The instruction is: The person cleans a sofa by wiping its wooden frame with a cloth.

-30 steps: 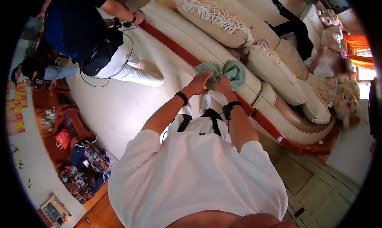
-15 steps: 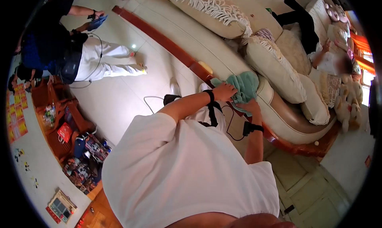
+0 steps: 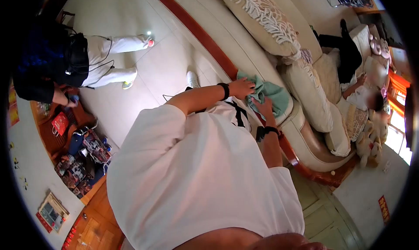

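Note:
A green cloth [image 3: 273,97] lies bunched and partly spread over the edge of the cream sofa seat [image 3: 244,53]. My left hand [image 3: 241,88] grips its near left side, fingers bent over the fabric. Lower and to the right, my right hand [image 3: 263,107] holds the cloth's near edge, with thumb and fingers around the folds. Some fingertips are hidden in the fabric. Both wrists wear black bands.
Red-brown wooden trim [image 3: 205,36] edges the sofa. Fringed cushions [image 3: 307,95] lie along it. Someone in white trousers [image 3: 115,53] stands left, near a wooden bench [image 3: 41,119] holding bags. Another person [image 3: 360,90] reclines on the far sofa, by plush toys [image 3: 371,138].
The cloth has gone from a lifted bunch to lying flatter on the sofa edge, with both hands still on it. The standing person has turned and reached toward the bench.

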A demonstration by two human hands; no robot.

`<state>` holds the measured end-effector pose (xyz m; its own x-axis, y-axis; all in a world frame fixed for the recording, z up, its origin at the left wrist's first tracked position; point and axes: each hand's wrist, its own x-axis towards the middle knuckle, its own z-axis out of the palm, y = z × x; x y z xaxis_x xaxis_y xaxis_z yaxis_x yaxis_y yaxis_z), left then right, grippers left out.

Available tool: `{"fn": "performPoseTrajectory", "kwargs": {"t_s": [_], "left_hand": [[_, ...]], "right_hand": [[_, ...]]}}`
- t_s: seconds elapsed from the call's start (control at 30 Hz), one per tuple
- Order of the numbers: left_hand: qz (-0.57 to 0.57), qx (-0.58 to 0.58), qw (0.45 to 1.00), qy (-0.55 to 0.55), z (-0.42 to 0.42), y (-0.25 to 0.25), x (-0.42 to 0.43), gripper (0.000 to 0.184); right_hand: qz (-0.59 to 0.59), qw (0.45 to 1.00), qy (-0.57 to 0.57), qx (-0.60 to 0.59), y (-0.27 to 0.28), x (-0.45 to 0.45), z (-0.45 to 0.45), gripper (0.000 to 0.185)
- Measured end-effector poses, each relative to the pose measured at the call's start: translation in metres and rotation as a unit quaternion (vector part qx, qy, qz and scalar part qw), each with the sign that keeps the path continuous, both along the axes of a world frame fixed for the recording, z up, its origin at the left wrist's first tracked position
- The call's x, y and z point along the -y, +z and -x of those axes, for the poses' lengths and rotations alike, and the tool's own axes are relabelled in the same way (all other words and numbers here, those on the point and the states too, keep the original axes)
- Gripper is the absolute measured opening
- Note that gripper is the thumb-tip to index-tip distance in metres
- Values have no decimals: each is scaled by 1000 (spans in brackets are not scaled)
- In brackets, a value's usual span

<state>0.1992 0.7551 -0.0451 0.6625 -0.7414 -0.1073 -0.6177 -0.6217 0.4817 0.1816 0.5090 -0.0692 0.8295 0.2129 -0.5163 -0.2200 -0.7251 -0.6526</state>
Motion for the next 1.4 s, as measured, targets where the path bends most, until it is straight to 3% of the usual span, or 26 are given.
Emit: {"fn": "performPoseTrajectory", "kwargs": {"t_s": [0.03,0.13,0.23,0.3,0.33,0.4,0.47,0.5,0.53,0.57,0.6,0.63,0.7,0.77,0.83,0.9,0.97,1.0,1.07,1.1,1.13,1.23,1.3,1.37,1.4], "left_hand": [[-2,3,1000,5,-10,-1,-24,42],[-44,-15,998,31,-40,-11,-96,41],[-73,70,991,87,-60,-26,-161,43],[-89,85,987,103,-72,-23,-205,45],[-125,97,974,160,-76,-17,-226,46],[-164,107,956,218,-85,-9,-261,47],[-222,83,941,243,-89,-11,-285,64],[-225,75,941,241,-90,-9,-290,64],[-188,61,948,248,-91,-5,-291,70],[-149,48,954,256,-92,-7,-290,76],[-118,-3,955,271,-97,-24,-285,97],[-115,-4,955,273,-97,-27,-276,97],[-14,13,949,315,-80,-29,-250,117],[81,118,948,286,-65,-42,-223,127],[137,124,945,268,-61,-43,-203,122],[43,30,966,253,-63,-30,-204,116],[-30,22,981,193,-66,-21,-213,111],[-37,27,981,187,-66,-17,-224,111],[57,-6,991,124,-74,-13,-237,104],[59,-2,991,124,-81,-16,-244,104],[44,-5,994,102,-87,-22,-253,100],[10,-20,997,70,-99,-21,-278,90],[17,77,992,96,-110,-33,-301,89],[-23,78,995,59,-123,-14,-322,86],[-17,69,995,69,-128,-12,-331,84]], "right_hand": [[-2,1000,5,3,3,-21,-11,98],[159,986,-22,42,25,-93,-29,107],[159,985,42,52,66,-175,-59,105],[109,991,71,42,49,-229,-73,94],[105,991,72,42,35,-256,-77,94],[116,964,92,220,8,-297,-87,84],[83,963,91,238,1,-317,-102,79],[53,961,88,256,0,-324,-101,73],[35,973,117,196,9,-319,-104,85],[37,975,116,187,26,-315,-93,85],[134,958,142,212,52,-304,-77,93],[229,929,168,239,66,-294,-64,101],[256,930,138,226,47,-266,-45,106],[282,929,114,210,42,-244,-29,110],[309,930,113,164,44,-251,-35,105],[341,924,111,135,41,-259,-42,96],[327,930,123,110,37,-266,-53,86],[324,922,121,172,36,-273,-56,77],[295,933,129,158,34,-289,-71,74],[271,941,143,143,34,-293,-81,71],[261,930,164,200,29,-299,-87,67],[228,930,172,231,26,-321,-102,66],[213,935,156,236,17,-343,-128,67],[194,942,169,215,10,-353,-126,69],[189,928,171,271,13,-361,-130,73]]}}
